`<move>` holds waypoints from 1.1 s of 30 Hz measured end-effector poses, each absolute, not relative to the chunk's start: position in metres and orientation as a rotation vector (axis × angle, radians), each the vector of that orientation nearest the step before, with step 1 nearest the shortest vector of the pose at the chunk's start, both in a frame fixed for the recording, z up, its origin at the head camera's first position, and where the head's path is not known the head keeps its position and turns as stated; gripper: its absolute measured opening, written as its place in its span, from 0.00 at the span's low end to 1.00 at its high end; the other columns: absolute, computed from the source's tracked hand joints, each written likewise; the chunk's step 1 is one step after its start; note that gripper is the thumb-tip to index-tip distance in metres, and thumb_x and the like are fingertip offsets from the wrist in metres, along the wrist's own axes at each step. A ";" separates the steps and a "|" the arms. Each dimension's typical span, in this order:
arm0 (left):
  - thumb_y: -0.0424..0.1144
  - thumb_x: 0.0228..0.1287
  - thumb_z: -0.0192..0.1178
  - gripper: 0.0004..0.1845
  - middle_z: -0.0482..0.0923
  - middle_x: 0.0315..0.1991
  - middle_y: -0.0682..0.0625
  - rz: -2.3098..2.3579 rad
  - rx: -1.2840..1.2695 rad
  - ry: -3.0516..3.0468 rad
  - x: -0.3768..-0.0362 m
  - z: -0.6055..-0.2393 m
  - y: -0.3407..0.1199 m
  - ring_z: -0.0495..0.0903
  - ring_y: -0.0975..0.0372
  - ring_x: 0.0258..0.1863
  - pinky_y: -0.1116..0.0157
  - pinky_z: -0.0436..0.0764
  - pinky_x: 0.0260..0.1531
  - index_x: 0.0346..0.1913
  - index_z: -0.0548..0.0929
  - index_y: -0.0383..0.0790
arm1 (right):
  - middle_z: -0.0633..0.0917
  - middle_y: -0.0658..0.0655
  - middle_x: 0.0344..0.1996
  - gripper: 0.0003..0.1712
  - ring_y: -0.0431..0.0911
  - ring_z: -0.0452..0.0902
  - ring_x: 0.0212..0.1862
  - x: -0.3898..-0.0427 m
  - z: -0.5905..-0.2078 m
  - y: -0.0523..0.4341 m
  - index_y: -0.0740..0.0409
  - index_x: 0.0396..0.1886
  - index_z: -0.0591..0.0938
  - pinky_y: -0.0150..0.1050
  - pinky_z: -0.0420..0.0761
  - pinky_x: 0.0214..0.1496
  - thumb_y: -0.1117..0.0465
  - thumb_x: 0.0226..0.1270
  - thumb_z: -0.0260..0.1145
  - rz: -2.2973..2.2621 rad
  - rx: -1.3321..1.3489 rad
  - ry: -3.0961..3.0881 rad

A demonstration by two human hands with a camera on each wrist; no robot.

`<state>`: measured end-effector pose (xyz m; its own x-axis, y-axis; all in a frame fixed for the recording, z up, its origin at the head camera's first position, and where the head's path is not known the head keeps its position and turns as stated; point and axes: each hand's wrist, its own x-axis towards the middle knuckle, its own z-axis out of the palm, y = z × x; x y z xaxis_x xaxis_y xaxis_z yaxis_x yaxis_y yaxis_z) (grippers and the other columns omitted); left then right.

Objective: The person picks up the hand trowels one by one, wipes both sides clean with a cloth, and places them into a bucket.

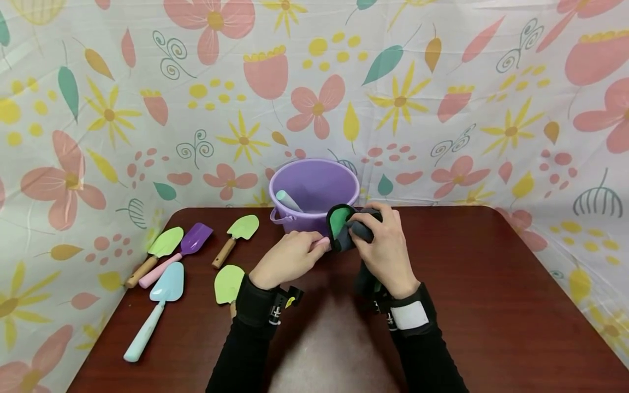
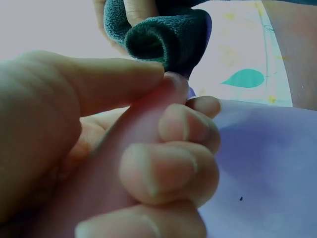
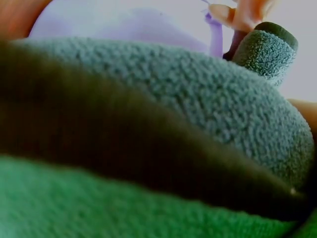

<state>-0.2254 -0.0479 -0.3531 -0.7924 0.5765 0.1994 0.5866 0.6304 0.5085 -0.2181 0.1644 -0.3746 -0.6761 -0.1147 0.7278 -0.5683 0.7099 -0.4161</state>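
My left hand [image 1: 290, 256] grips the pink handle [image 2: 119, 134] of a small hand tool, thumb along it and fingers curled round. A dark grey-green towelling cloth [image 1: 339, 225], green on one face with a dark border, covers most of the tool's head. Just a sliver of purple shows beside the cloth in the left wrist view. My right hand [image 1: 385, 248] holds the bunched cloth against the head, and part of it hangs below the palm. Close behind both hands stands a purple bucket [image 1: 301, 222] with a pale blue handle [image 1: 288, 201] sticking up inside.
Left on the brown table [image 1: 491, 305] lie a purple shovel [image 1: 196, 238] with a pink handle, a light blue trowel [image 1: 167, 284], and green trowels [image 1: 167, 241], [image 1: 243, 226] with wooden handles. Another green trowel [image 1: 228, 284] is partly behind my left wrist. Flowered cloth [image 1: 314, 82] hangs behind.
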 end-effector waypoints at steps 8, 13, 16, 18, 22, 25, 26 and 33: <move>0.45 0.78 0.48 0.20 0.58 0.16 0.57 -0.858 -0.998 -2.820 -0.226 -0.353 -0.047 0.60 0.67 0.16 0.68 0.63 0.22 0.23 0.70 0.45 | 0.74 0.66 0.53 0.14 0.61 0.65 0.46 -0.220 -0.373 0.176 0.58 0.41 0.86 0.53 0.69 0.46 0.68 0.53 0.77 0.837 0.469 -2.205; 0.46 0.78 0.48 0.21 0.58 0.16 0.57 -0.859 -1.003 -2.798 -0.226 -0.353 -0.045 0.60 0.67 0.16 0.68 0.63 0.22 0.22 0.69 0.45 | 0.73 0.66 0.53 0.14 0.62 0.65 0.47 -0.221 -0.373 0.182 0.58 0.41 0.85 0.53 0.68 0.48 0.68 0.54 0.77 0.836 0.460 -2.199; 0.46 0.78 0.47 0.21 0.56 0.16 0.58 -0.854 -0.990 -2.806 -0.226 -0.353 -0.046 0.59 0.68 0.16 0.68 0.63 0.22 0.22 0.68 0.45 | 0.73 0.66 0.54 0.13 0.63 0.64 0.48 -0.221 -0.373 0.185 0.57 0.40 0.85 0.54 0.68 0.48 0.67 0.55 0.76 0.840 0.432 -2.200; 0.46 0.78 0.48 0.21 0.55 0.16 0.58 -0.859 -0.980 -2.810 -0.226 -0.353 -0.047 0.58 0.68 0.16 0.68 0.62 0.23 0.22 0.68 0.45 | 0.73 0.67 0.54 0.12 0.63 0.64 0.49 -0.221 -0.372 0.186 0.57 0.40 0.85 0.54 0.68 0.48 0.67 0.55 0.76 0.842 0.415 -2.201; 0.46 0.77 0.48 0.20 0.55 0.16 0.58 -0.880 -0.975 -2.815 -0.229 -0.352 -0.051 0.58 0.68 0.16 0.67 0.62 0.24 0.23 0.69 0.45 | 0.73 0.67 0.54 0.12 0.63 0.64 0.49 -0.222 -0.370 0.188 0.58 0.40 0.85 0.54 0.68 0.48 0.67 0.56 0.75 0.844 0.398 -2.190; 0.47 0.77 0.48 0.20 0.57 0.17 0.58 -0.884 -0.971 -2.830 -0.230 -0.351 -0.053 0.59 0.68 0.17 0.67 0.63 0.24 0.24 0.70 0.45 | 0.73 0.68 0.54 0.12 0.64 0.64 0.49 -0.223 -0.370 0.189 0.58 0.40 0.85 0.54 0.67 0.48 0.67 0.56 0.75 0.847 0.385 -2.178; 0.47 0.77 0.48 0.20 0.57 0.17 0.58 -0.881 -0.967 -2.835 -0.230 -0.351 -0.053 0.59 0.68 0.17 0.67 0.64 0.25 0.24 0.71 0.46 | 0.73 0.67 0.54 0.11 0.64 0.64 0.49 -0.223 -0.370 0.190 0.58 0.40 0.85 0.54 0.67 0.48 0.67 0.57 0.74 0.851 0.379 -2.177; 0.48 0.77 0.48 0.20 0.59 0.17 0.58 -0.884 -0.956 -2.858 -0.231 -0.352 -0.057 0.61 0.67 0.17 0.66 0.65 0.25 0.24 0.71 0.47 | 0.73 0.67 0.54 0.11 0.63 0.64 0.49 -0.221 -0.371 0.194 0.58 0.41 0.85 0.54 0.68 0.47 0.66 0.58 0.74 0.885 0.326 -2.181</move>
